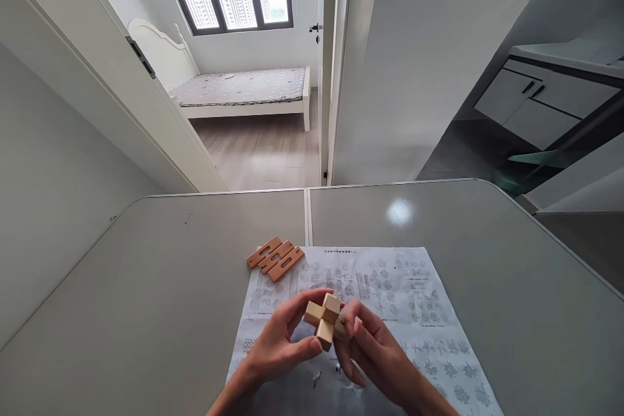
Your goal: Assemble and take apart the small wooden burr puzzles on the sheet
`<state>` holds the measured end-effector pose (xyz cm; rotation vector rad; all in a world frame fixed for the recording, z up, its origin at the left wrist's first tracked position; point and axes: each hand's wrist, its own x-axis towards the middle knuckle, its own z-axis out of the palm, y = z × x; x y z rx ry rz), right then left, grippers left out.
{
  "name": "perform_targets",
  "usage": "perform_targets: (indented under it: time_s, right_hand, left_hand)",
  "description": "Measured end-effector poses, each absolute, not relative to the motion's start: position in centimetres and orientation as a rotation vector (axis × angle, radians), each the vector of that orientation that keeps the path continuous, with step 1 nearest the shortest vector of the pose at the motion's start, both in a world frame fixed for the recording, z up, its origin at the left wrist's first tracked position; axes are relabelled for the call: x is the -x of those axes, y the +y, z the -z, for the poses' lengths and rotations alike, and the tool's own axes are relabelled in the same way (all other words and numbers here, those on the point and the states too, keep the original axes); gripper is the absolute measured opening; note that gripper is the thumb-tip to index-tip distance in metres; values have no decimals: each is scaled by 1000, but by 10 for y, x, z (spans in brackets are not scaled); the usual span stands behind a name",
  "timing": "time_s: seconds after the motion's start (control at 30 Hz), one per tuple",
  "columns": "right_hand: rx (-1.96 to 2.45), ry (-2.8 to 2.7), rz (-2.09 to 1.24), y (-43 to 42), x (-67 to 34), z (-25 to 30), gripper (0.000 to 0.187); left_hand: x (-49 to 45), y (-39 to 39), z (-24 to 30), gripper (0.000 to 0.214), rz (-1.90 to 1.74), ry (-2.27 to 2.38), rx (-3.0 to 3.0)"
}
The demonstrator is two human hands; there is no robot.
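Both my hands hold a small pale wooden block puzzle (pixel 325 320), a cross of interlocked bars, above a printed instruction sheet (pixel 414 299). My left hand (pixel 279 343) pinches it from the left with thumb and fingers curled. From the right, my right hand (pixel 373 351) grips it with its fingers wrapped round the bars. Three flat orange-brown slotted wooden pieces (pixel 275 259) lie side by side at the sheet's top left corner, apart from my hands.
The sheet lies on a grey table (pixel 146 299) with a seam down its middle. Beyond the table stands a white wall, an open doorway to a room with a bed (pixel 244 88), and grey cabinets (pixel 546 101) at the right.
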<state>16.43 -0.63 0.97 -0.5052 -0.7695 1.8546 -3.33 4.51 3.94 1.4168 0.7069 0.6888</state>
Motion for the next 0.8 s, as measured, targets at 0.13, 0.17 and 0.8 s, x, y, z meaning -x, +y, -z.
perform_targets:
  time_s: [0.13,0.17,0.8]
  right_hand:
    - [630,-816,-1842,-3,-165,-10,38]
    - [654,-824,-1847,-2,-165,-11,39]
    - [904,-1152,-1739,-3,-162,-30,45]
  left_hand:
    - [36,46,-30,73,-755,851,-1486]
    - [36,46,-27,73,-781,883,-1516]
    - [26,45,-35,64,-941,809,-1631]
